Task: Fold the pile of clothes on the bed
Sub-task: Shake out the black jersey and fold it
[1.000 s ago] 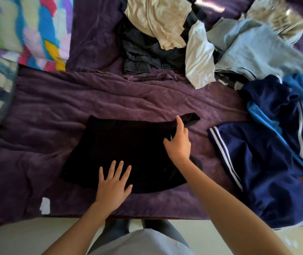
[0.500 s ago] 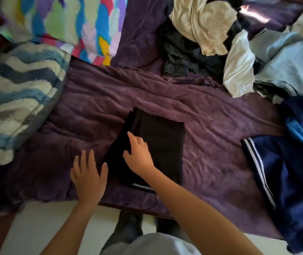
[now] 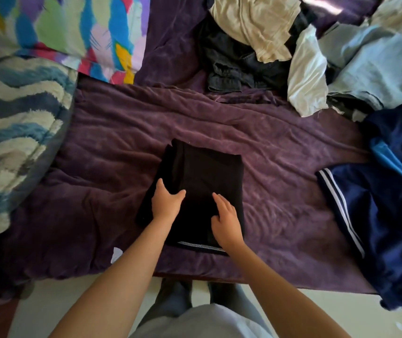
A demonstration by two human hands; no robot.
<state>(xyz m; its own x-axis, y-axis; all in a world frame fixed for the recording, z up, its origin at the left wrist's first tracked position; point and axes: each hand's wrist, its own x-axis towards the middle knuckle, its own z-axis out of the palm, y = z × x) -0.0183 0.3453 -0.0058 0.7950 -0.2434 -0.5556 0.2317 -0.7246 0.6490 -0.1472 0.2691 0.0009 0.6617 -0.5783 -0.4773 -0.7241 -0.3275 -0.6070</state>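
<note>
Purple bedspread (image 3: 280, 172) is noted under one black garment (image 3: 202, 172), folded compact. Left hand (image 3: 167, 204) and right hand (image 3: 226, 222) are laid flat upon it, nothing gripped. Beyond them the pile (image 3: 251, 28), and rightward a navy tracksuit (image 3: 378, 215), are judged unfolded.

Taking the folded black garment (image 3: 202, 172) as the clock's centre, bare purple bedspread (image 3: 275, 172) rings it. The open lane runs from 3 o'clock as far as the navy striped garment (image 3: 378, 228), which blocks the bed's right edge. From 12 to 2 o'clock the pile of clothes (image 3: 256, 45) walls off the far side, with a wrinkled free strip in front of it. At 9 to 10 o'clock a fluffy wave-striped pillow (image 3: 17, 132) bulges in, and the multicoloured cover (image 3: 61, 32) fills 11 o'clock. Between pillow and garment the bedspread lies free. At 6 o'clock the bed's edge is close.
</note>
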